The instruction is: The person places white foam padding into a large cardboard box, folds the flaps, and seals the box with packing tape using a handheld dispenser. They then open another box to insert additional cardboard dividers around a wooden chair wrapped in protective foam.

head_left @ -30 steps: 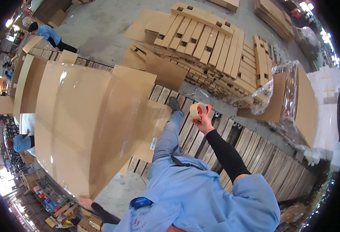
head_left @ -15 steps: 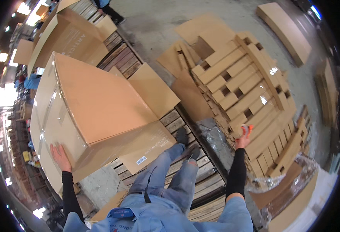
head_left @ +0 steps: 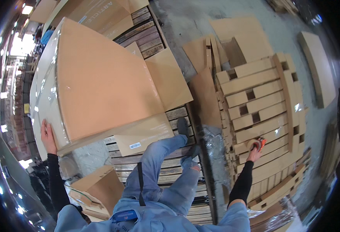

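A large cardboard box (head_left: 104, 83) stands at the left, with clear tape across its left face and several flaps spread at its far end. My left hand (head_left: 48, 137) lies on that taped face near its lower corner, fingers stretched out. Off to the right, my right hand (head_left: 255, 154) is closed around an orange tape dispenser (head_left: 259, 144) with a tan roll on it. It is held above the stacked cardboard pieces (head_left: 261, 121); whether it touches them I cannot tell.
Wooden pallet slats (head_left: 166, 164) lie under my feet and the box. A smaller carton (head_left: 98, 189) sits at the lower left. Another open box (head_left: 100, 15) stands at the far left. Crumpled clear plastic wrap (head_left: 215, 154) lies beside the stack, and a long flat carton (head_left: 317, 69) at the far right.
My view has turned, so the box and the stack appear shifted. The right hand has moved with the tape dispenser, whose roll now shows. My left hand stays on the box.
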A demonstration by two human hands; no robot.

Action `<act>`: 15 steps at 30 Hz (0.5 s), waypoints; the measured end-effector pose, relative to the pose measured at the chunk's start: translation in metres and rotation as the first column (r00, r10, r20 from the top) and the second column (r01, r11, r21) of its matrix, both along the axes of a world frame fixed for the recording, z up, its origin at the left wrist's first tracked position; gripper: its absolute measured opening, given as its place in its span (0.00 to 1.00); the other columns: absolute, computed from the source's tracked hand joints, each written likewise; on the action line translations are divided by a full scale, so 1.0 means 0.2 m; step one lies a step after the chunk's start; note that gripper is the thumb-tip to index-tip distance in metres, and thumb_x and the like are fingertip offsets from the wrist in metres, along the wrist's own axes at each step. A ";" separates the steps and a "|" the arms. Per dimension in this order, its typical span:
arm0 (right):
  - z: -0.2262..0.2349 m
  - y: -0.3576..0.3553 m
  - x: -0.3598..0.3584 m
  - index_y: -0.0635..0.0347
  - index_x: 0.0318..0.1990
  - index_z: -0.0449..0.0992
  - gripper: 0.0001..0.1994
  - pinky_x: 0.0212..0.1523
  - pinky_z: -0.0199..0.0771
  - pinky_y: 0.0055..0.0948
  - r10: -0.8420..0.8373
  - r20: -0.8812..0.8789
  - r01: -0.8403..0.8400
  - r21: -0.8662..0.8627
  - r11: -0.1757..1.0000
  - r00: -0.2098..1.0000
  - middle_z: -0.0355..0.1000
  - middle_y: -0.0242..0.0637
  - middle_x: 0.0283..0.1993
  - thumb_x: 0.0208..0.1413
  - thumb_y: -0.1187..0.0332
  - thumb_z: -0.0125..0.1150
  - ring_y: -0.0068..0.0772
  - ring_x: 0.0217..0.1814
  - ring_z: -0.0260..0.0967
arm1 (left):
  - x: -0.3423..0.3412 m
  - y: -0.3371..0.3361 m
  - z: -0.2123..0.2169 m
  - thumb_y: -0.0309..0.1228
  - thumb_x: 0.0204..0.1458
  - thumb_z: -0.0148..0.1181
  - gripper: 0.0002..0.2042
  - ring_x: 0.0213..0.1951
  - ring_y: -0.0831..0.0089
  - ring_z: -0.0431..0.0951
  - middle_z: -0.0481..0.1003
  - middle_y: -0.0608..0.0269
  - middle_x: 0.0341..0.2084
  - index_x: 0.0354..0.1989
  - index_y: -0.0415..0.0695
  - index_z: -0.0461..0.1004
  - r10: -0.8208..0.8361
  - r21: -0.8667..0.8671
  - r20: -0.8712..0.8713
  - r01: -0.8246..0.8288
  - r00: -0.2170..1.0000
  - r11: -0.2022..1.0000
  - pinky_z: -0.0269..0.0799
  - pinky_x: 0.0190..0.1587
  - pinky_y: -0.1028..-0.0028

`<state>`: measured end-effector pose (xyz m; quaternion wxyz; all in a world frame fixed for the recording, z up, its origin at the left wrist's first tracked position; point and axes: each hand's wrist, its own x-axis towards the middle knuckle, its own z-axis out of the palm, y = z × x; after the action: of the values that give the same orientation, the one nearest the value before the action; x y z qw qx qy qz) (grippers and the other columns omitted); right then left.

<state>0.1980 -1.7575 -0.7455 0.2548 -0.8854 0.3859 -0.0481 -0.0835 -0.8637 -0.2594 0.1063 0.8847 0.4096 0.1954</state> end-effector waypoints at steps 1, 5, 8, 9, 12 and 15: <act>0.04 -0.05 -0.04 0.69 0.57 0.72 0.26 0.61 0.68 0.51 0.014 0.029 -0.013 -0.031 0.999 0.999 0.73 0.63 0.55 0.53 0.61 0.58 0.64 0.57 0.71 | 0.10 0.00 -0.03 0.40 0.69 0.49 0.25 0.68 0.60 0.65 0.67 0.48 0.66 0.68 0.35 0.64 -0.016 -0.035 0.044 0.017 0.999 0.999 0.56 0.70 0.67; 0.30 0.32 0.06 0.63 0.63 0.70 0.26 0.47 0.76 0.39 0.308 0.384 -0.399 0.182 0.899 0.870 0.78 0.45 0.50 0.56 0.65 0.58 0.43 0.47 0.76 | -0.01 -0.17 0.03 0.35 0.66 0.55 0.24 0.67 0.60 0.66 0.69 0.48 0.64 0.67 0.36 0.66 0.091 0.010 0.090 -0.092 0.992 0.996 0.58 0.69 0.65; 0.43 0.65 0.19 0.65 0.63 0.69 0.27 0.47 0.74 0.33 0.320 0.201 -0.362 0.230 0.903 0.926 0.76 0.42 0.49 0.55 0.71 0.62 0.36 0.47 0.73 | -0.06 -0.27 0.00 0.31 0.63 0.59 0.13 0.53 0.63 0.76 0.79 0.54 0.48 0.52 0.37 0.76 0.228 0.048 0.157 -0.238 0.961 0.970 0.68 0.60 0.64; 0.51 0.87 0.21 0.66 0.62 0.69 0.26 0.47 0.73 0.33 0.339 0.151 -0.369 0.271 0.889 0.929 0.75 0.41 0.48 0.55 0.71 0.62 0.34 0.46 0.72 | -0.03 -0.25 0.00 0.30 0.62 0.60 0.11 0.49 0.64 0.77 0.80 0.56 0.43 0.48 0.37 0.78 0.268 -0.001 0.160 -0.271 0.950 0.963 0.70 0.58 0.63; 0.68 1.48 0.46 0.69 0.59 0.70 0.23 0.47 0.72 0.31 0.449 0.096 -0.439 0.458 0.773 0.889 0.72 0.36 0.44 0.57 0.71 0.63 0.29 0.44 0.69 | -0.01 -0.31 -0.05 0.29 0.60 0.63 0.07 0.41 0.65 0.77 0.80 0.59 0.34 0.38 0.37 0.78 0.404 -0.132 0.336 -0.382 0.851 0.915 0.72 0.52 0.64; 0.97 2.32 1.01 0.65 0.53 0.74 0.16 0.35 0.69 0.24 0.620 0.281 -0.652 0.550 0.522 0.733 0.71 0.28 0.37 0.58 0.73 0.62 0.19 0.36 0.66 | 0.01 -0.37 -0.03 0.26 0.56 0.66 0.06 0.41 0.63 0.77 0.78 0.60 0.33 0.37 0.37 0.77 0.384 -0.009 0.317 -0.403 0.867 0.915 0.72 0.52 0.65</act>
<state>0.4005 -1.2932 -0.5511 0.5377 -0.8285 0.0230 0.1547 -0.0815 -0.9374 -0.2660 0.1020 0.7432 0.5533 0.3621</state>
